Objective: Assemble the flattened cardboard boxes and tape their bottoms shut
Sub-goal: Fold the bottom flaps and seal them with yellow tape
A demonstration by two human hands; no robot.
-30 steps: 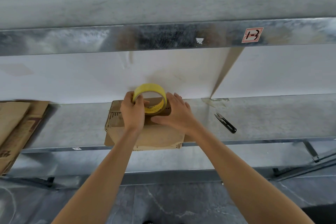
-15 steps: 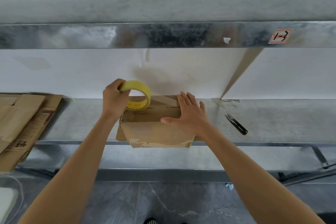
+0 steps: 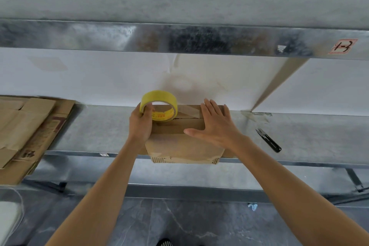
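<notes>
At the shelf's (image 3: 99,126) front edge, bottom-taping is in hand: the left hand (image 3: 140,126) grips the tape roll (image 3: 159,106) atop the box (image 3: 179,146), the right hand (image 3: 215,128) presses it flat-fingered, and next the tape probably needs pulling along the seam.

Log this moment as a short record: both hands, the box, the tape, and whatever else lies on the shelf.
left hand: grips the yellow tape roll over the far left of the box
right hand: flat, pressing the box top
box: assembled, at the front edge of the shelf
tape strip: runs from the roll toward the right hand
snips: black, on the shelf right of the box, untouched
flattened cardboard: stacked at the shelf's left end
</notes>
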